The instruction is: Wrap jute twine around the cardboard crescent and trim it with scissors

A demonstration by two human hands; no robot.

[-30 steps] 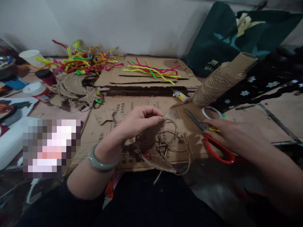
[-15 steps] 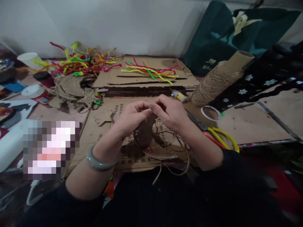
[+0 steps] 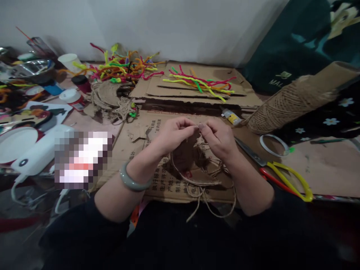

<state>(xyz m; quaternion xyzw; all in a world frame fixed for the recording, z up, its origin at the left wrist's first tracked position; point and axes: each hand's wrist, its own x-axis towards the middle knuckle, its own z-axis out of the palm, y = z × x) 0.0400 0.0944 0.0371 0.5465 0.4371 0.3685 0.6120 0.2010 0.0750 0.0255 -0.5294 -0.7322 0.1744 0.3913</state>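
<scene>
My left hand [image 3: 178,135] and my right hand [image 3: 219,138] meet at their fingertips over the cardboard sheet [image 3: 160,165]. Both are closed in a pinch at the top of a curved brown cardboard piece [image 3: 182,159], whose edge is lined with twine. What lies between the fingertips is too small to make out. Loose jute twine [image 3: 213,170] tangles below my right hand, and its ends hang over the sheet's front edge. A green bangle [image 3: 133,180] circles my left wrist.
Scissors [image 3: 277,176], a white ring [image 3: 274,145], a glue tube [image 3: 231,116] and a twine spool [image 3: 292,101] stand or lie right. Pipe cleaners [image 3: 199,82] lie behind, a twine-covered crescent [image 3: 108,97] back left, a blurred phone [image 3: 87,159] left.
The view has shifted left, so things appear farther right. The curved piece now shows more of its twine-lined edge below my hands. My fingertips remain together.
</scene>
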